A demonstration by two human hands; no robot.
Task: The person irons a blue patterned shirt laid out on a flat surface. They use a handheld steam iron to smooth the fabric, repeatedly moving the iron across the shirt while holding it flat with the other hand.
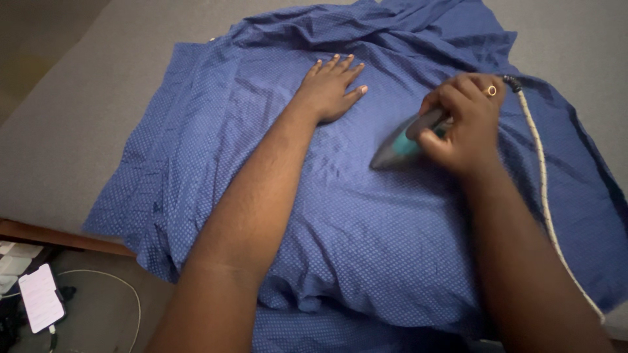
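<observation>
your right hand [468, 124] is wrapped tight around the handle of the iron [400, 145], fingers curled shut on it. the iron's long axis runs from your grip out to its tip, which points left and slightly toward you, sole down on the blue dotted shirt [366, 229]. your left hand [330, 88] lies flat, fingers spread and holding nothing, pressing the shirt beyond the tip and apart from it. the cord [546, 196] trails back past your right wrist. the shirt covers the grey bench [78, 117].
</observation>
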